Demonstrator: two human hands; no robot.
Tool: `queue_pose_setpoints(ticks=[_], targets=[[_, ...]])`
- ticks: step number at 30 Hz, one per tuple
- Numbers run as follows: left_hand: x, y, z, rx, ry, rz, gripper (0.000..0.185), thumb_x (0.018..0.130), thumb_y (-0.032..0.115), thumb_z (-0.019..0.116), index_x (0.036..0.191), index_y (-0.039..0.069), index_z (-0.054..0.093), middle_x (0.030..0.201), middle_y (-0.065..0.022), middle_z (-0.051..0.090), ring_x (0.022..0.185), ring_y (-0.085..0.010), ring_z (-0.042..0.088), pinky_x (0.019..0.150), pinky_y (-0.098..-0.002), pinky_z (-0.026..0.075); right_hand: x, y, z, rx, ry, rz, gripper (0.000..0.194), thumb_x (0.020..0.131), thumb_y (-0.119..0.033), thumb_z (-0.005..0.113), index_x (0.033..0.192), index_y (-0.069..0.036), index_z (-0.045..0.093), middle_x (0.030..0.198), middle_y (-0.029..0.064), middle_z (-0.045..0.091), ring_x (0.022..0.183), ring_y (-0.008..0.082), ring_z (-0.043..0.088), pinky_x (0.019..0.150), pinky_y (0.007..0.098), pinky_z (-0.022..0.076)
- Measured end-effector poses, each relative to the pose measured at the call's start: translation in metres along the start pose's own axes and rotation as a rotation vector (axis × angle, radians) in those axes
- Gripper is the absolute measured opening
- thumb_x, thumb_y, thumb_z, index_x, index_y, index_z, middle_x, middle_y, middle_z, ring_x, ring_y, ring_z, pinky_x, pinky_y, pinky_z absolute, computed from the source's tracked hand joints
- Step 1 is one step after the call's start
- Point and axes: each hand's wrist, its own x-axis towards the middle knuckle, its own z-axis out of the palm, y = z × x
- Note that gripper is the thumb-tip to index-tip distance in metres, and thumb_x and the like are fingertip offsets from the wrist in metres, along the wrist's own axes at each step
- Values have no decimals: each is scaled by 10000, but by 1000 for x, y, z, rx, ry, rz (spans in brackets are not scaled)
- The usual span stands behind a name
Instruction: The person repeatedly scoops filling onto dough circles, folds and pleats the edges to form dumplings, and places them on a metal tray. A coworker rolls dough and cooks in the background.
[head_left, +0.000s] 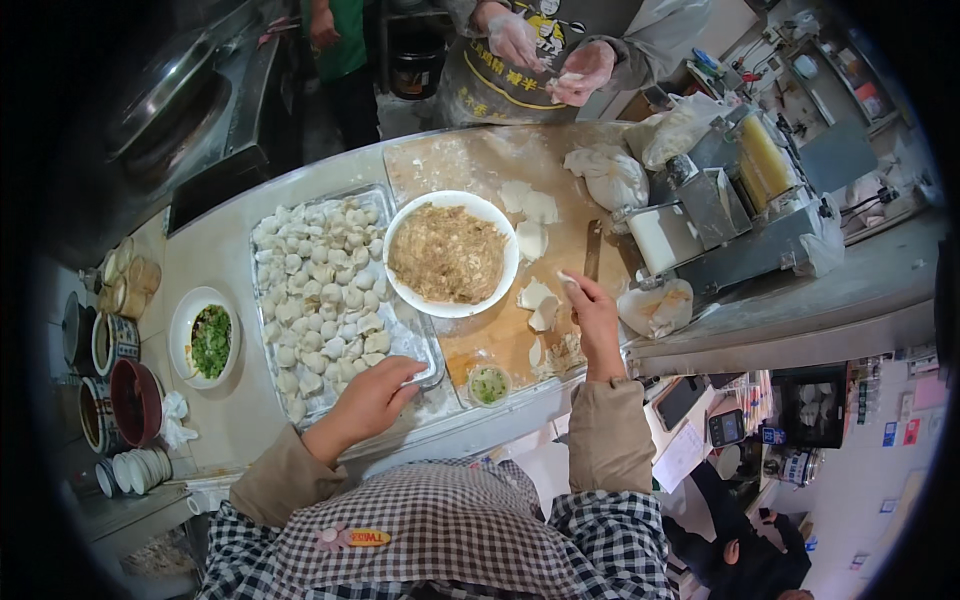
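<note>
My right hand (596, 322) is over the wooden board (465, 352), pinching a small white piece, apparently dough (565, 277), between thumb and fingertips. Loose dough wrappers (537, 294) lie just left of it. Nearer me are flour and dough scraps (564, 351). My left hand (371, 401) is over the near right edge of a metal tray (431, 352), thumb apart from the fingers, with nothing seen in it. Whether it touches the rim is unclear. Rows of filled dumplings (322, 292) cover most of the tray. A white bowl of minced filling (450, 251) overlaps the tray's right side.
A dough-rolling machine (712, 210) stands at the right, with bagged dough (609, 178) beside it. A small cup of chopped greens (489, 385) sits at the near edge. Left is a bowl of greens (206, 337). Across the table, a co-worker's gloved hands (547, 60) hold something pale.
</note>
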Motion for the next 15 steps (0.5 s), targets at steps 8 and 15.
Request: queue_pose_setpoints(ticks=[8,15], targets=[[46,27,25,-404,332,29,334,929,127,624,1240,10,587,1103,-92,643,908,-168,625,795,-300,508,-84,-72,51,123,-434,135,136,915,-115,651,1031,-44,657,834,-39,609,724,36,514,621,191,403],[42,14,16,-992,194,-280,247,964,158,600,1144,-7,638,1002,-57,679,842,-102,621,719,-261,507,-98,-31,38,-61,-385,-9,162,915,-140,652,1048,-49,662,712,-7,584,658,87,542,581,233,428]])
